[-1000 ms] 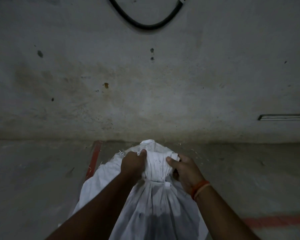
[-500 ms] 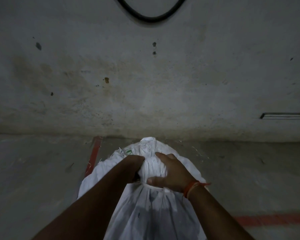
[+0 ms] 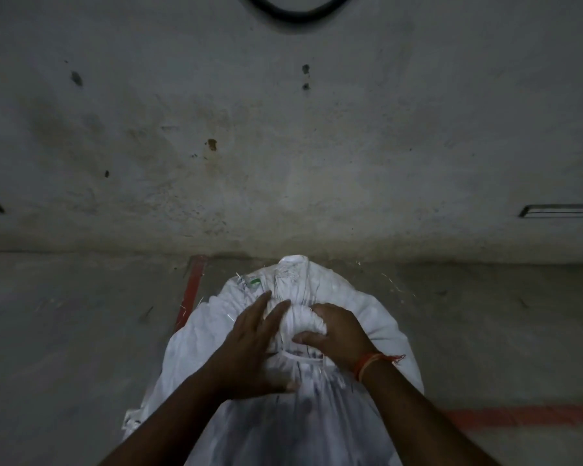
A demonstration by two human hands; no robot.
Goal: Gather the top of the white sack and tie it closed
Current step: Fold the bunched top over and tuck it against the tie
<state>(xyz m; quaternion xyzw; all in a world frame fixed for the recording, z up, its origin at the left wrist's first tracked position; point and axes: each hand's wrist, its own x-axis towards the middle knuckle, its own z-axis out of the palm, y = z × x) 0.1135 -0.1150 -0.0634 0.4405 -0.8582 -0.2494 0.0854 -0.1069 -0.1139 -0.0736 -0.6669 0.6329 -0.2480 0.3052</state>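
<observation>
While white sack stands on floor near wall, top already bunched, tie strip around neck. Right hand grip clamped on bunch; left hand fingers spread, flat against neck. Knot tightness unclear; likely near done.

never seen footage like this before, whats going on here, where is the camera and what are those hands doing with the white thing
There is no machine here. The camera sits on a person's head and looks forward and down, so you see their own two bare arms reaching in from the bottom. In front of them a white sack stands on a concrete floor marked with red lines, close to a stained wall. The sack's top is bunched into a neck, with a white tie around it. The right hand, with an orange thread at its wrist, is closed on that bunched neck. The left hand lies flat and open against the sack beside it.
</observation>
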